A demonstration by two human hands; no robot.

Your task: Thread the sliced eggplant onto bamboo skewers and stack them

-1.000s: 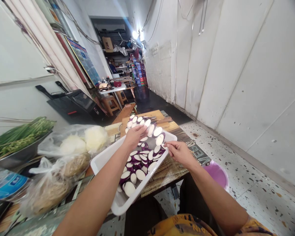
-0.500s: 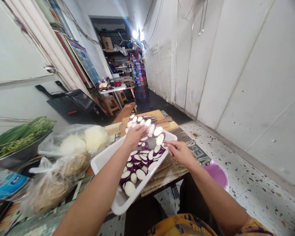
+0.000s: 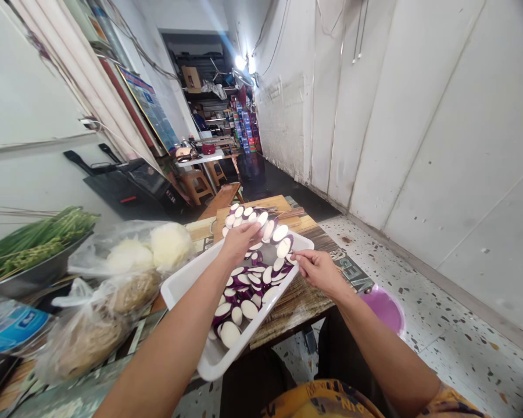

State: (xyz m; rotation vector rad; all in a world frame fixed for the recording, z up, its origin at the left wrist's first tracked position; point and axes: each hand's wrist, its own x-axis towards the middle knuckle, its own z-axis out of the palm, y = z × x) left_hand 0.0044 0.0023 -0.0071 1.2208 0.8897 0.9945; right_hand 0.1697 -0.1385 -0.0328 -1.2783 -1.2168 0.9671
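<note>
A white plastic tray slants across the table, holding many cut eggplant slices with white flesh and purple skin. Over its far end, my left hand is closed, thumb and fingers on an eggplant slice. My right hand pinches at the tray's right rim, at the near end of a row of eggplant slices that runs between my hands. The row looks threaded on a thin skewer, mostly hidden by slices and fingers. Beyond the tray, more slices and thin sticks lie on a wooden board.
Left of the tray sit a clear bag of pale round vegetables, a tied bag of brownish food and a metal bowl of greens. A blue-labelled bottle stands nearby. A pink basin is on the floor at right.
</note>
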